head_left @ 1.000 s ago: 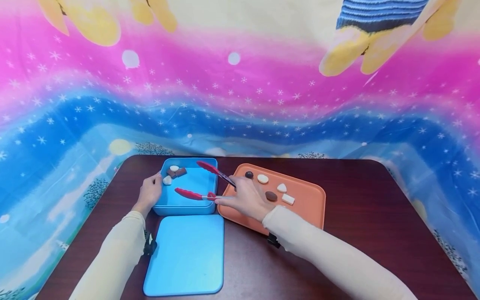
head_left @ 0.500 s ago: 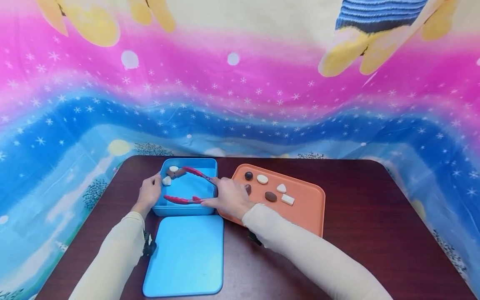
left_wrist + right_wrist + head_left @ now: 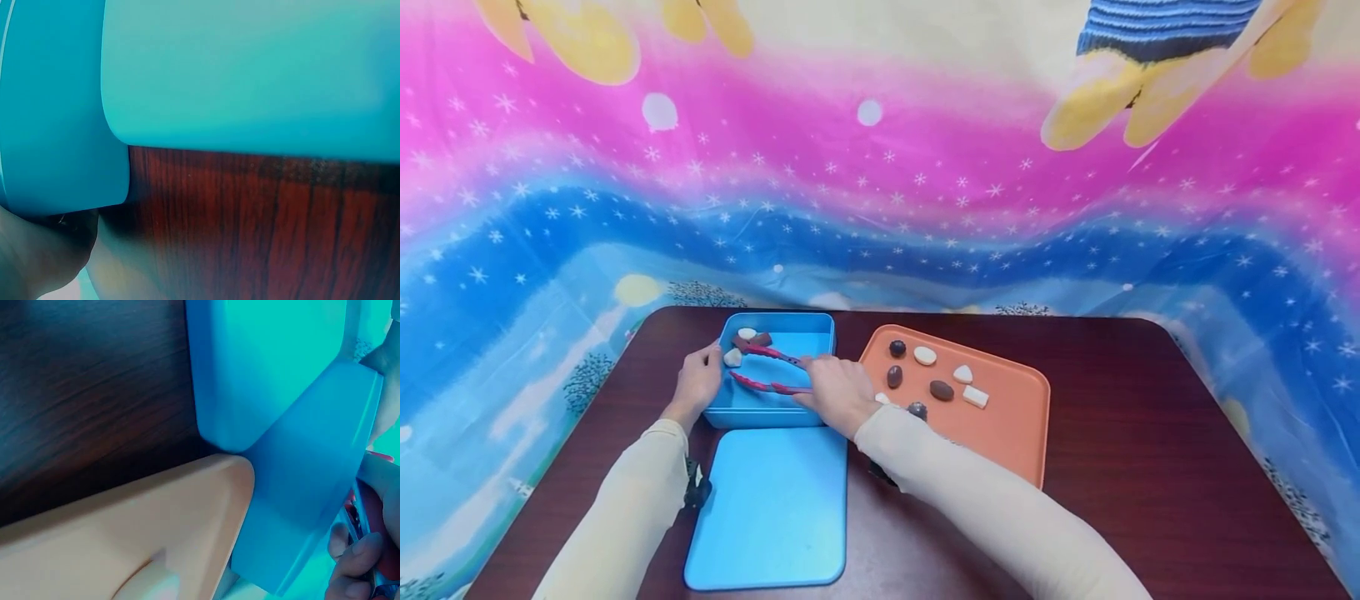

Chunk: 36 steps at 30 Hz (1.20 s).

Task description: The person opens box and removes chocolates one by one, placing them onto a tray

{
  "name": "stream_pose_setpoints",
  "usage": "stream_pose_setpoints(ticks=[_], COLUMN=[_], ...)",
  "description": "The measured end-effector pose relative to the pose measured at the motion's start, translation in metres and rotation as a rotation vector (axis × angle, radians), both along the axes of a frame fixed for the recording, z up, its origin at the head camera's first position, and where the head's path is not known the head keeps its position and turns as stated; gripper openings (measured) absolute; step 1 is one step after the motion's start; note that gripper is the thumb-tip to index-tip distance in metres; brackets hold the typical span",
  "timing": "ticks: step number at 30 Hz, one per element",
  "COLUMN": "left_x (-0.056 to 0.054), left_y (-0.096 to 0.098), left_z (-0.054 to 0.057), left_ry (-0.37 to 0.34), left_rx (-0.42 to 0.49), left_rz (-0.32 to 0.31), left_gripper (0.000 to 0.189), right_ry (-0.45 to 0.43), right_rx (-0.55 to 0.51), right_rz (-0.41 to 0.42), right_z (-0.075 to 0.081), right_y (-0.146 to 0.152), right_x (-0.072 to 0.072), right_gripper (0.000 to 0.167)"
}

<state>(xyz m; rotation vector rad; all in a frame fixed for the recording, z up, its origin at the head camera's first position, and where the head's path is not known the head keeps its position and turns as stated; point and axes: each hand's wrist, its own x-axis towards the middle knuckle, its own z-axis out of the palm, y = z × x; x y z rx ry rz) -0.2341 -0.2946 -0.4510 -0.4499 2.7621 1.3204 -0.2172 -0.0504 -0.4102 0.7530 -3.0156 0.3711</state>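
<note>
Tongs (image 3: 766, 386) | likely light, springy; best held mid-arm | right hand (image 3: 842, 392) grips them | left hand (image 3: 697, 382) touches blue box (image 3: 767, 418), finger curl unclear

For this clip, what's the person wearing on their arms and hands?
Plain, long cream sleeves reach both wrists: the left sleeve and the right sleeve. A small black device shows at the left wrist, with a dark one partly hidden at the right. No gloves or cables are visible.
</note>
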Motion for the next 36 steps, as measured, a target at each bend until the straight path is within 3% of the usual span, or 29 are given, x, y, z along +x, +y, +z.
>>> stream_pose_setpoints(ticks=[7,22,36], left_x=[0.000,-0.001,-0.003], left_y=[0.002,-0.002,0.001], left_z=[0.000,0.001,0.000], left_ry=[-0.006,-0.008,-0.012], left_rx=[-0.002,0.004,-0.004], left_rz=[0.003,0.002,0.009], left_gripper=[0.057,0.058,0.057], right_ry=[-0.010,0.105,0.101], right_rx=[0.075,0.191,0.184], right_rz=[0.001,-0.001,0.009], right_z=[-0.006,-0.013,-0.015], right_y=[-0.012,-0.026,-0.024], right_x=[0.000,-0.003,-0.006], right_gripper=[0.053,0.055,0.049])
